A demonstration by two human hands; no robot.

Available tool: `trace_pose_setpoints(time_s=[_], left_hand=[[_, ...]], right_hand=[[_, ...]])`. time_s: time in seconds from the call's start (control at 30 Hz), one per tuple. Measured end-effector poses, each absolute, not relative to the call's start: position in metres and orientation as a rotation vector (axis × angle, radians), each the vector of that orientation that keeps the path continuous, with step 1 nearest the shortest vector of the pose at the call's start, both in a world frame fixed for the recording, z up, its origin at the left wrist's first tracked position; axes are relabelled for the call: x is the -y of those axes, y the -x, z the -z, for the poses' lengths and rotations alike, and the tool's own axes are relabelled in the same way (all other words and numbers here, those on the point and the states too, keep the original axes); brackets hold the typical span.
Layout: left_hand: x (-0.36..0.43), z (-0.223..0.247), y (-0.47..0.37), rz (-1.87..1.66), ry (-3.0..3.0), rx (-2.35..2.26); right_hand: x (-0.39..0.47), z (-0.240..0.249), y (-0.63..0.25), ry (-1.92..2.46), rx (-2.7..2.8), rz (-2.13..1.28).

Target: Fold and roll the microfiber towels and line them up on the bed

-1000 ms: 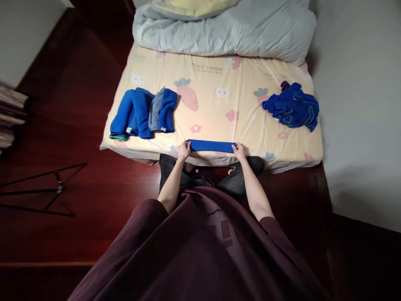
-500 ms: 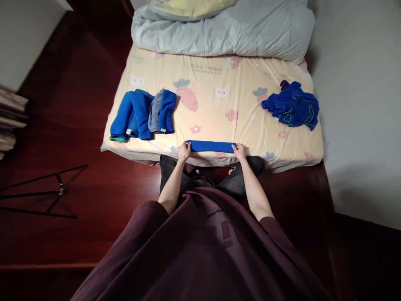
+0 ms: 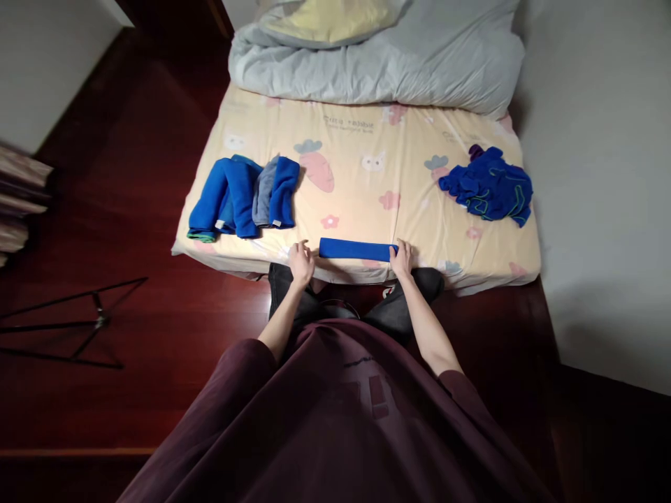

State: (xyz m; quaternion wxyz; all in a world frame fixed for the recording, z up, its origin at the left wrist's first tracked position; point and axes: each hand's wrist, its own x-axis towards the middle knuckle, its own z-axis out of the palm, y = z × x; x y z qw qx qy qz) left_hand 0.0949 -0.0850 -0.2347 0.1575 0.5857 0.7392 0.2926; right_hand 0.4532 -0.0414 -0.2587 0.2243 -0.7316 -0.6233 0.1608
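A blue towel, folded into a long narrow strip, lies along the near edge of the bed. At its right end is my right hand, with the thumb and fingers closed on the cloth. My left hand is just left of the strip, apart from it, its fingers spread and holding nothing. Farther left lie several folded blue and grey cloths side by side. A crumpled heap of blue cloths with green edging sits at the right of the bed.
The bed has a yellow printed sheet. A grey quilt is bunched at its far end, with a yellow pillow on top. Black tripod legs stand on the dark red floor at left. A wall runs along the right.
My left hand has let go of the towel's left end and moved a little left, its fingers opening. My right hand stays at the right end. The whole view has shifted slightly.
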Motion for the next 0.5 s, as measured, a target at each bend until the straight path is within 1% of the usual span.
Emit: trace_pose_setpoints(time_s=[0.1,0.2,0.3,0.4,0.5], left_hand=[[0.104,0.229,-0.13,-0.806,-1.941,-1.779],[0.117,0.235,-0.17,-0.645,-1.833,-1.448],[0.12,0.247,-0.202,-0.632,-1.284,-1.344],[0.112,0.255,-0.215,-0.852,-0.623,-1.214],[0.097,0.257,-0.213,-1.08,-0.251,-1.041]], right_hand=[[0.044,0.24,-0.43,1.902,1.942,-0.334],[0.044,0.232,-0.407,1.679,2.244,-0.398],[0.046,0.235,-0.393,1.577,2.469,-0.484],[0.047,0.241,-0.392,1.595,2.541,-0.502],[0.042,0.243,-0.396,1.595,2.483,-0.571]])
